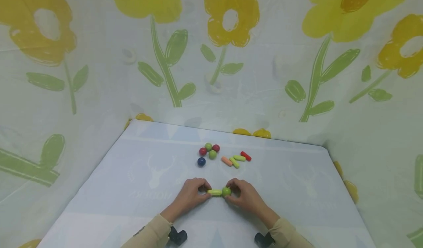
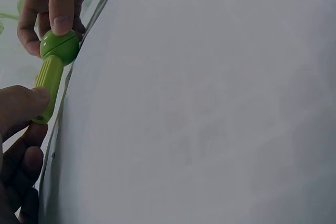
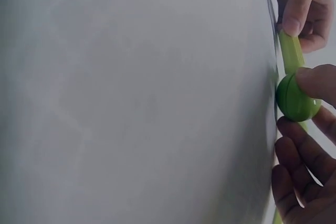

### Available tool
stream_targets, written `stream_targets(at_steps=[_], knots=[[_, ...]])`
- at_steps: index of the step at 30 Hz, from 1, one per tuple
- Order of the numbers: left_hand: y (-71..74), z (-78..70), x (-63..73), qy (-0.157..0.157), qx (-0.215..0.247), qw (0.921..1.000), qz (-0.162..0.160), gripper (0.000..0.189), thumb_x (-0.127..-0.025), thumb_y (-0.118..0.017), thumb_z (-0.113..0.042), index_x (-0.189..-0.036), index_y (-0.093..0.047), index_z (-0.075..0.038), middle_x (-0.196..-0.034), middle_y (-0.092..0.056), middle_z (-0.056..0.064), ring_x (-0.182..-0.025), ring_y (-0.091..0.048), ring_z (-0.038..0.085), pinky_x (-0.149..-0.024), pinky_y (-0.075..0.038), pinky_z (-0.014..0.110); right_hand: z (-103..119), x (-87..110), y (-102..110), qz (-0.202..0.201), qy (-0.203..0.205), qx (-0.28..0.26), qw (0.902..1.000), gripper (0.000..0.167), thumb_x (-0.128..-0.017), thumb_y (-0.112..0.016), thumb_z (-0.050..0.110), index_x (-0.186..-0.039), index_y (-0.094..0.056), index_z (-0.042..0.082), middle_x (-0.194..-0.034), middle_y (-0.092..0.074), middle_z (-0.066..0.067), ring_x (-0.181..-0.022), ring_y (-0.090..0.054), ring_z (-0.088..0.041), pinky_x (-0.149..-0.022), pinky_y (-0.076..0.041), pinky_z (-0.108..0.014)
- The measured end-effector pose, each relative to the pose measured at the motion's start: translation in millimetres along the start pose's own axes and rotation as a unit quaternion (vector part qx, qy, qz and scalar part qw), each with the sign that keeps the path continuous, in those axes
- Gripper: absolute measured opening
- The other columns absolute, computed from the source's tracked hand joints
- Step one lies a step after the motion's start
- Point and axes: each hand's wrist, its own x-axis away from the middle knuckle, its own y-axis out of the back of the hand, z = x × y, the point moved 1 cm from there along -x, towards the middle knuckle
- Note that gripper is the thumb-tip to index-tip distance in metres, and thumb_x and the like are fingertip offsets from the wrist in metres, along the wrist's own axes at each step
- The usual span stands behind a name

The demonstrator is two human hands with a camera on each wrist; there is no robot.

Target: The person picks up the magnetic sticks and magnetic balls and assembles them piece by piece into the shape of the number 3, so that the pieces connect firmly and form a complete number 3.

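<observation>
Between thumb and fingers, my left hand (image 1: pixel 192 193) pinches a yellow-green ridged stick (image 1: pixel 214 192) at its left end. My right hand (image 1: pixel 246 196) holds a shiny green ball (image 1: pixel 226 191) with a seam line round it. Stick and ball meet end to end in a line, low over the front part of the table. In the left wrist view the ball (image 2: pixel 59 47) sits against the far end of the stick (image 2: pixel 49 85). From the right wrist, the ball (image 3: pixel 296 99) partly hides the joint with the stick (image 3: pixel 292 51).
Beyond the hands lie red balls (image 1: pixel 203 151), green balls (image 1: pixel 212 154) and a dark blue ball (image 1: pixel 201 161). To their right are an orange stick (image 1: pixel 226 161), two yellow-green sticks (image 1: pixel 234 162) and a red stick (image 1: pixel 246 156). Flower-printed curtains (image 1: pixel 251 75) enclose the pale table (image 1: pixel 109 189).
</observation>
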Motion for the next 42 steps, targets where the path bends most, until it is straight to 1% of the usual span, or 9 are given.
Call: stream_targets(at_steps=[7,14,19,22,25,27,33,38,42], knots=[[-0.9,-1.3,-0.4,0.014,0.004,0.9999,0.002,0.016,-0.082,-0.077,-0.028,-0.095,-0.069,-0.027,-0.089,-0.066,-0.016,-0.081,-0.055,-0.001,-0.075,-0.048,0.021,-2.5,1.3,-2.0,-0.007,0.005,-0.004,1.0,0.032,-0.083,-0.077,0.033,-0.11,-0.062,0.024,-0.101,-0.064,0.015,-0.093,-0.057,-0.004,-0.086,-0.052,-0.029],[-2.6,-1.9,-0.4,0.006,0.013,0.9998,-0.016,0.016,-0.082,-0.078,-0.025,-0.095,-0.069,-0.026,-0.089,-0.066,-0.016,-0.081,-0.056,0.002,-0.075,-0.048,0.021,-8.0,2.3,-1.5,-0.01,0.022,-0.024,0.9994,0.028,-0.085,-0.075,0.032,-0.11,-0.063,0.028,-0.102,-0.065,0.017,-0.094,-0.058,-0.002,-0.085,-0.052,-0.026],[-2.8,-2.2,-0.8,0.011,0.027,0.9993,-0.024,0.017,-0.082,-0.078,-0.022,-0.097,-0.07,-0.024,-0.09,-0.067,-0.015,-0.082,-0.058,0.005,-0.076,-0.049,0.022,-7.7,0.4,0.4,0.0,0.015,-0.028,0.9995,0.025,-0.086,-0.074,0.033,-0.109,-0.064,0.029,-0.102,-0.065,0.017,-0.093,-0.058,-0.003,-0.084,-0.051,-0.026],[-2.4,-1.7,-1.8,0.015,0.024,0.9994,-0.023,0.019,-0.082,-0.078,-0.025,-0.099,-0.07,-0.023,-0.091,-0.067,-0.014,-0.083,-0.057,0.005,-0.076,-0.048,0.022,-7.4,-0.1,1.1,0.004,0.011,-0.028,0.9995,0.025,-0.086,-0.074,0.033,-0.109,-0.065,0.028,-0.102,-0.065,0.016,-0.093,-0.058,-0.004,-0.084,-0.051,-0.026],[-0.6,-0.2,-3.1,0.028,0.02,0.999,-0.028,0.019,-0.084,-0.076,-0.028,-0.102,-0.069,-0.023,-0.092,-0.066,-0.014,-0.083,-0.056,0.004,-0.076,-0.048,0.022,-7.3,-0.3,1.0,0.003,0.012,-0.025,0.9996,0.026,-0.086,-0.075,0.034,-0.109,-0.065,0.028,-0.102,-0.065,0.016,-0.092,-0.058,-0.003,-0.083,-0.051,-0.025],[0.9,2.0,-4.3,0.038,0.017,0.9984,-0.039,0.019,-0.086,-0.074,-0.029,-0.103,-0.068,-0.024,-0.093,-0.065,-0.013,-0.084,-0.055,0.004,-0.077,-0.048,0.023,-7.4,-0.4,0.6,0.002,0.012,-0.025,0.9996,0.026,-0.086,-0.075,0.034,-0.109,-0.065,0.028,-0.101,-0.065,0.017,-0.092,-0.058,-0.003,-0.082,-0.051,-0.024],[7.0,11.6,-9.5,0.087,-0.013,0.9924,-0.086,0.02,-0.088,-0.072,-0.027,-0.106,-0.066,-0.022,-0.097,-0.063,-0.01,-0.086,-0.054,0.005,-0.078,-0.049,0.027,-7.0,-1.5,-1.6,0.001,0.014,-0.028,0.9995,0.025,-0.086,-0.074,0.034,-0.108,-0.065,0.028,-0.1,-0.065,0.017,-0.091,-0.058,-0.002,-0.081,-0.051,-0.023],[12.8,18.4,-18.4,0.11,-0.03,0.9876,-0.108,0.033,-0.088,-0.073,-0.028,-0.116,-0.062,-0.015,-0.104,-0.063,-0.003,-0.088,-0.054,0.009,-0.079,-0.049,0.03,-5.8,-1.8,-1.4,-0.002,0.012,-0.03,0.9995,0.025,-0.085,-0.075,0.032,-0.108,-0.065,0.028,-0.1,-0.065,0.017,-0.091,-0.058,-0.004,-0.081,-0.051,-0.023],[17.5,22.5,-28.0,0.127,-0.04,0.9836,-0.122,0.047,-0.087,-0.074,-0.031,-0.124,-0.055,-0.009,-0.109,-0.06,0.002,-0.083,-0.051,0.01,-0.072,-0.046,0.025,-5.3,-1.4,-1.0,0.001,0.01,-0.032,0.9994,0.026,-0.086,-0.074,0.032,-0.109,-0.064,0.028,-0.101,-0.065,0.016,-0.091,-0.058,-0.004,-0.082,-0.051,-0.023]])
